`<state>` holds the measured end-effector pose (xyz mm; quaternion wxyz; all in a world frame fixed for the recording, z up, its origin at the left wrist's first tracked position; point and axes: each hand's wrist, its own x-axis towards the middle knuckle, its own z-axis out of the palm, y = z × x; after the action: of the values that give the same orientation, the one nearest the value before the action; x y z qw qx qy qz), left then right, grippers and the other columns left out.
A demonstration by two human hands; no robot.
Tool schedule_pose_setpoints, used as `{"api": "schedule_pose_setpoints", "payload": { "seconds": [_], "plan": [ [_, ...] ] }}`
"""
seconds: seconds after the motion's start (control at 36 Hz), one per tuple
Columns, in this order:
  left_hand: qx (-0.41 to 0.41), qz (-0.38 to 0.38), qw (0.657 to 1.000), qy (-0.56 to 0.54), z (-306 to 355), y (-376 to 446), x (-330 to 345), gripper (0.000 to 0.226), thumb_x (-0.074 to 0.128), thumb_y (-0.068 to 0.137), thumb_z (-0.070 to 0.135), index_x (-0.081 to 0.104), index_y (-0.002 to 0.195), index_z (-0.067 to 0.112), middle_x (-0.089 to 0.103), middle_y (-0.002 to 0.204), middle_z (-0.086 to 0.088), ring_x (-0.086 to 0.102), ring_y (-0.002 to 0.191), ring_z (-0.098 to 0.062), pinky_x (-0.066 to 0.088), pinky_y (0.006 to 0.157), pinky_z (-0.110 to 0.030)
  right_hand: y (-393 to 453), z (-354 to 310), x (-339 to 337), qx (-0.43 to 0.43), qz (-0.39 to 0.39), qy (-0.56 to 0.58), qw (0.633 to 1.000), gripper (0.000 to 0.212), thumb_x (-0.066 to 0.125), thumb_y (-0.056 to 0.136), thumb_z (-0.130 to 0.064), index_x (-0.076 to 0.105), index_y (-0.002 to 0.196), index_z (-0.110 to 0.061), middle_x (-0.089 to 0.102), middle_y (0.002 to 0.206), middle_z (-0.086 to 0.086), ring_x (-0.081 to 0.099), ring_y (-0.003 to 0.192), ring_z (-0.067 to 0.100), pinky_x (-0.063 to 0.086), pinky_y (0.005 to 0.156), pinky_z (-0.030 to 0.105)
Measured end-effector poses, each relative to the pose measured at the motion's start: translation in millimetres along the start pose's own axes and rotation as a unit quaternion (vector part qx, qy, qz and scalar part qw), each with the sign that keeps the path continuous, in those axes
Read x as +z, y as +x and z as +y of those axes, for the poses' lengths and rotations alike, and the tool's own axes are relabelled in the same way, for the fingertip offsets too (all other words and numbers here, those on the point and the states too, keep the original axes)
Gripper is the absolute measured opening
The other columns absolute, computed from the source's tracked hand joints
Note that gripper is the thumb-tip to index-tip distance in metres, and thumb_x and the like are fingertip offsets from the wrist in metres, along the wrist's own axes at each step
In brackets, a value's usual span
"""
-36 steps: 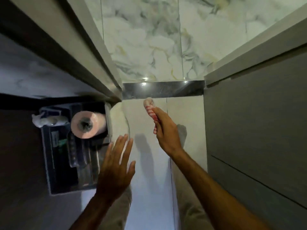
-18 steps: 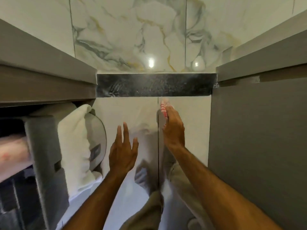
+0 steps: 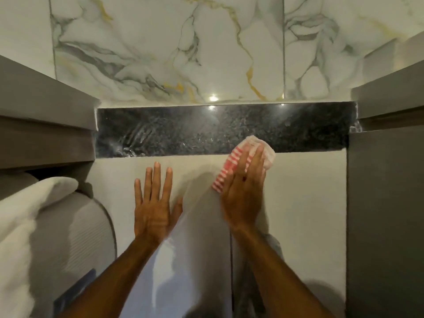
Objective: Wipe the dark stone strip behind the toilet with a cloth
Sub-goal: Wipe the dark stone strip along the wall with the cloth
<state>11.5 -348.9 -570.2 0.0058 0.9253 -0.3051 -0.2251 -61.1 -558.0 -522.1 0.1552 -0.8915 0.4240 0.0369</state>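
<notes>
Landmark: the dark stone strip [image 3: 226, 130], a glossy black speckled band running across the wall between two grey cabinets [image 3: 385, 180], below the marble wall tiles [image 3: 160, 53] and above a pale panel [image 3: 137, 171].

Cloth [image 3: 252, 149]: white with red stripes, bunched. Its upper white part lies on the lower edge of the strip, toward the strip's right end; its striped part hangs below the strip over the pale panel. It is soft and light, crumples readily, and has no stiffness of its own, so it only works where a palm or fingers back it.

Right hand [image 3: 243, 191]: fingers extended and close together, laid flat over the cloth, pressing it to the wall. The fingertips reach about the strip's lower edge. No pinch is visible; the hold looks like pressure alone.

Left hand [image 3: 152, 204]: fingers spread, palm facing the pale panel below the strip's middle, holding nothing. Contact with the panel cannot be confirmed.

Strip surface: smeared streaks show toward its left end; small light reflections sit near its top edge. Polished stone is hard and slick, so the cloth should glide easily and may slip from under a flat palm.

Judgement: wiping is just starting at the right portion. A better hold would be the cloth folded into a pad under the fingers, with the loose striped tail tucked in. Most of the strip to the left of the cloth seems not yet wiped.
</notes>
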Motion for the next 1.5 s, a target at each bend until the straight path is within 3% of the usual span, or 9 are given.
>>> {"api": "schedule_pose_setpoints", "payload": {
  "seconds": [0.17, 0.25, 0.42, 0.56, 0.67, 0.89, 1.03, 1.19, 1.5],
  "plan": [
    [0.040, 0.077, 0.996, 0.012, -11.5, 4.0, 15.5, 0.080, 0.019, 0.110, 0.064, 0.016, 0.175, 0.018, 0.004, 0.184, -0.015, 0.002, 0.171, -0.033, -0.002, 0.139, -0.056, 81.8, -24.6, 33.2, -0.010, 0.127, -0.050, 0.991, 0.062, 0.053, 0.110, -0.020, 0.043, 0.161, 0.013, 0.043, 0.167, 0.037, 0.044, 0.158, 0.050, 0.047, 0.127, 0.058],
    [0.047, 0.099, 0.994, 0.012, -8.4, 6.5, 12.2, 0.078, 0.017, 0.112, 0.063, 0.023, 0.174, 0.016, 0.009, 0.182, -0.016, 0.008, 0.170, -0.035, -0.003, 0.138, -0.054, 85.3, -51.1, 36.2, -0.081, 0.052, 0.016, 0.995, 0.075, 0.037, 0.111, -0.033, 0.019, 0.172, 0.008, 0.020, 0.180, 0.031, 0.020, 0.170, 0.045, 0.027, 0.139, 0.057],
    [0.044, 0.078, 0.996, -0.002, -3.8, 4.6, -0.4, 0.078, 0.013, 0.113, 0.060, 0.029, 0.171, 0.012, 0.021, 0.179, -0.021, 0.024, 0.165, -0.045, 0.009, 0.134, -0.060, 39.0, -1.9, 30.5, -0.170, -0.012, 0.036, 0.985, 0.077, 0.039, 0.113, -0.050, 0.020, 0.176, -0.009, 0.015, 0.186, 0.010, 0.015, 0.174, 0.026, 0.022, 0.142, 0.043],
    [0.061, 0.100, 0.993, -0.014, -10.7, 5.4, 11.2, 0.075, 0.022, 0.112, 0.057, 0.022, 0.174, 0.016, 0.007, 0.184, -0.015, 0.011, 0.170, -0.039, 0.004, 0.137, -0.060, 52.2, 63.6, -1.5, -0.010, 0.037, 0.066, 0.997, 0.075, 0.048, 0.114, -0.037, 0.013, 0.178, -0.021, 0.018, 0.186, 0.003, 0.023, 0.172, 0.027, 0.036, 0.136, 0.046],
    [0.067, 0.137, 0.988, -0.016, -13.2, 8.5, 22.5, 0.075, 0.027, 0.111, 0.055, 0.018, 0.175, 0.018, 0.004, 0.185, -0.012, 0.004, 0.171, -0.034, -0.006, 0.139, -0.053, 106.5, 44.1, -6.9, 0.073, 0.093, 0.017, 0.993, 0.069, 0.035, 0.118, -0.035, 0.010, 0.176, -0.006, 0.012, 0.185, 0.018, 0.014, 0.173, 0.036, 0.021, 0.142, 0.048],
    [0.064, 0.136, 0.988, -0.015, -12.1, 6.0, 17.1, 0.074, 0.027, 0.111, 0.053, 0.019, 0.175, 0.017, 0.009, 0.184, -0.016, 0.012, 0.169, -0.037, -0.002, 0.138, -0.055, 67.2, 15.2, 22.1, -0.193, 0.013, 0.002, 0.981, 0.068, 0.028, 0.118, -0.040, 0.005, 0.178, -0.018, 0.001, 0.188, 0.005, 0.000, 0.175, 0.021, 0.012, 0.144, 0.044],
    [0.061, 0.135, 0.989, -0.029, -10.0, 5.2, 14.3, 0.073, 0.030, 0.110, 0.050, 0.028, 0.172, 0.013, 0.016, 0.182, -0.020, 0.018, 0.168, -0.042, 0.015, 0.133, -0.066, 28.8, 94.3, 1.1, -0.068, 0.004, -0.012, 0.998, 0.071, 0.022, 0.116, -0.049, -0.004, 0.178, -0.026, -0.002, 0.188, 0.001, -0.001, 0.175, 0.024, 0.024, 0.141, 0.051],
    [0.061, 0.157, 0.986, -0.015, -12.2, 7.8, 21.2, 0.072, 0.024, 0.113, 0.055, 0.022, 0.174, 0.017, 0.011, 0.183, -0.017, 0.012, 0.170, -0.039, -0.001, 0.138, -0.057, 115.8, 84.8, -20.0, 0.106, 0.073, -0.038, 0.991, 0.069, 0.027, 0.120, -0.041, 0.004, 0.178, -0.010, 0.003, 0.186, 0.017, 0.006, 0.174, 0.038, 0.020, 0.141, 0.057],
    [0.059, 0.172, 0.983, -0.027, -11.2, 7.9, 18.2, 0.070, 0.029, 0.112, 0.053, 0.026, 0.174, 0.020, 0.018, 0.182, -0.014, 0.012, 0.170, -0.034, -0.005, 0.139, -0.052, 30.5, 47.8, 15.3, -0.106, 0.021, 0.016, 0.994, 0.070, 0.032, 0.116, -0.048, 0.003, 0.178, -0.033, 0.005, 0.187, -0.003, 0.013, 0.173, 0.029, 0.027, 0.137, 0.049]
  ]
}}
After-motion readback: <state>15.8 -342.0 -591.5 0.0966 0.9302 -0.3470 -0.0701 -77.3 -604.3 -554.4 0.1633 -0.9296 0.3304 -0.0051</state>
